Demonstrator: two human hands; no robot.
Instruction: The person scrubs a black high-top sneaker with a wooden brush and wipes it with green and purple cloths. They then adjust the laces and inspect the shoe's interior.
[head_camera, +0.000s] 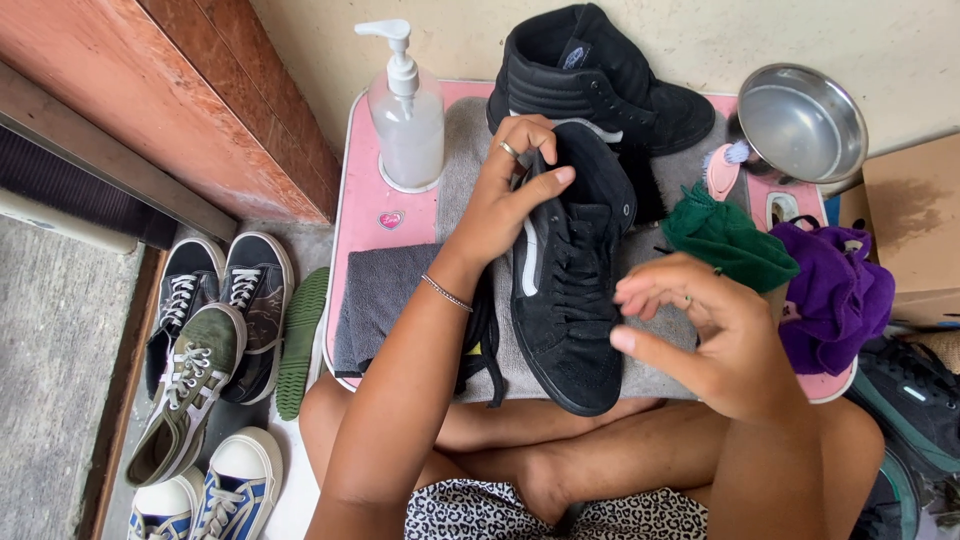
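Hands: left hand (505, 195) grips the black high-top shoe (570, 290); right hand (715, 335), loosely curled, seemingly pinches its lace.

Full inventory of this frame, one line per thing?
high-top shoe: 1, black with white stripe, on the grey towel, under left hand
second high-top shoe: 1, black, back of tray
pink tray: 1, on floor
grey towel: 1, on tray
pump bottle: 1, clear, tray's back left
metal bowl: 1, silver, back right
green cloth: 1, right of shoe
purple cloth: 1, tray's right edge
sneakers: several pairs, mixed colours, floor left
left hand: grips shoe collar
right hand: pinching lace, fingers curled
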